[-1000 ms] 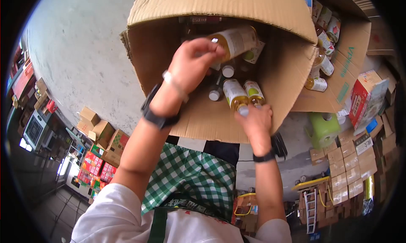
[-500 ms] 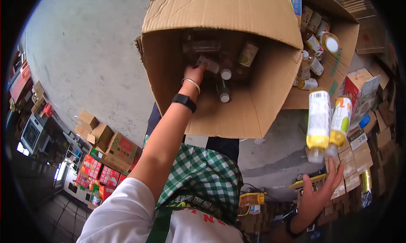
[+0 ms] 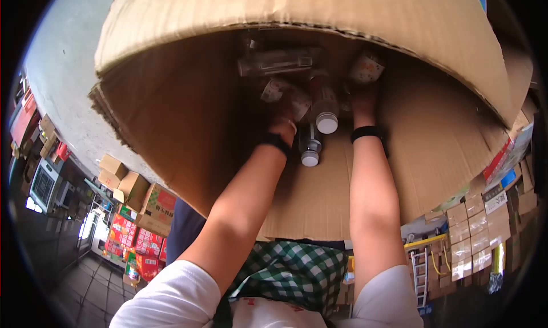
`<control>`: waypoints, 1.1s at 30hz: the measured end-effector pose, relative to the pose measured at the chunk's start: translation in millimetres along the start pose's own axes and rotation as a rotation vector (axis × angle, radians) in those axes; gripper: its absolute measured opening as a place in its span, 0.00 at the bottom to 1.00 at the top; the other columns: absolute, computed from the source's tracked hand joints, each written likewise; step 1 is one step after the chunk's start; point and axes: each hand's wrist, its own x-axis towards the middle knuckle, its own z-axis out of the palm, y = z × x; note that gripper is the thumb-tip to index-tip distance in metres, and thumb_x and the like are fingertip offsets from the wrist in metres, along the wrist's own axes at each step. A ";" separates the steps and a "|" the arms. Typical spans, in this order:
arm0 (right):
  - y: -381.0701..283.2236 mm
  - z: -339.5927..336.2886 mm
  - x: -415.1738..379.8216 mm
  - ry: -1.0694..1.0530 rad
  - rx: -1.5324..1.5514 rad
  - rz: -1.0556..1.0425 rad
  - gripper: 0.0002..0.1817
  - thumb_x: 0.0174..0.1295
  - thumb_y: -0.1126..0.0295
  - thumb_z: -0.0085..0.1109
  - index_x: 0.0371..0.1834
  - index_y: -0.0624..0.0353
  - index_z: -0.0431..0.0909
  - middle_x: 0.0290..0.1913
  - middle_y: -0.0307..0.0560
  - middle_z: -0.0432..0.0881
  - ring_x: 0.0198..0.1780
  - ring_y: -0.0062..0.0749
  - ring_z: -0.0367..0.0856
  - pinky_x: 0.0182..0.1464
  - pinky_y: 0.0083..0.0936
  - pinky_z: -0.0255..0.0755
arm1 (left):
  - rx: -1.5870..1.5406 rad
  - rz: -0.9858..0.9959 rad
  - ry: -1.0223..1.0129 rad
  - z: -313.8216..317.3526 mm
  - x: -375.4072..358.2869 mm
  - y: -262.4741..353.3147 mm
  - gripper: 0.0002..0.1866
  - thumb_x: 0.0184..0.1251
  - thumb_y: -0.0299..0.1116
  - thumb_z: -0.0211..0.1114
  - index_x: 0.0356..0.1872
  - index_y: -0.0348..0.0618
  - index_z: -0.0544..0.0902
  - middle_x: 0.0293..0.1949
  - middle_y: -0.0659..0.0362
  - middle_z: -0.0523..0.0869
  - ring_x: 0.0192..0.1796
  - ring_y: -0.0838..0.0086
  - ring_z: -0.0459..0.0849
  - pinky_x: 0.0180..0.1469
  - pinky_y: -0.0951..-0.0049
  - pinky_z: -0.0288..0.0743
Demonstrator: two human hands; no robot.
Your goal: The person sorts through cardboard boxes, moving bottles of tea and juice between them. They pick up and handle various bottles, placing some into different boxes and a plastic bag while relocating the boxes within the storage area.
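Both my arms reach into a large open cardboard box (image 3: 319, 219). My left hand (image 3: 283, 112) is closed on a labelled bottle (image 3: 275, 90), in shadow. My right hand (image 3: 363, 100) is at another labelled bottle (image 3: 366, 69); its fingers are too dark to make out. Between the hands lies a white-capped bottle (image 3: 325, 105), with a smaller-looking clear bottle (image 3: 310, 151) just below it. A clear bottle (image 3: 279, 61) lies sideways deeper in the box.
Stacked brown cartons (image 3: 478, 225) and a small ladder (image 3: 420, 276) are at the right. At the lower left are red packages (image 3: 121, 231) and cardboard boxes (image 3: 158, 207). Grey floor (image 3: 71, 71) shows at the upper left.
My right hand has moved from the lower right, beside two yellow-and-white bottles, into the box. The view is now closer to the box; those two bottles are out of view.
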 end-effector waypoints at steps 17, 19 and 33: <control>-105.5 -301.3 -246.8 -0.016 0.784 0.049 0.30 0.61 0.68 0.49 0.63 0.64 0.49 0.55 0.55 0.66 0.54 0.39 0.69 0.58 0.32 0.62 | 0.928 0.532 -0.570 153.8 -348.3 126.6 0.39 0.54 0.43 0.65 0.61 0.35 0.54 0.55 0.47 0.67 0.58 0.61 0.66 0.57 0.66 0.61; -68.9 -266.2 -259.7 -0.166 0.949 0.364 0.26 0.59 0.71 0.53 0.58 0.64 0.56 0.50 0.52 0.70 0.50 0.33 0.73 0.52 0.29 0.67 | 1.259 1.082 -0.243 129.5 -300.5 151.4 0.39 0.50 0.40 0.67 0.59 0.32 0.57 0.59 0.43 0.61 0.62 0.55 0.59 0.62 0.64 0.54; 124.5 -6.2 -214.3 0.394 0.435 0.343 0.12 0.45 0.66 0.49 0.18 0.66 0.77 0.24 0.62 0.77 0.31 0.56 0.76 0.35 0.43 0.71 | 1.470 0.153 -0.392 44.5 -51.1 188.0 0.17 0.52 0.36 0.63 0.44 0.46 0.75 0.39 0.59 0.80 0.40 0.67 0.79 0.42 0.65 0.77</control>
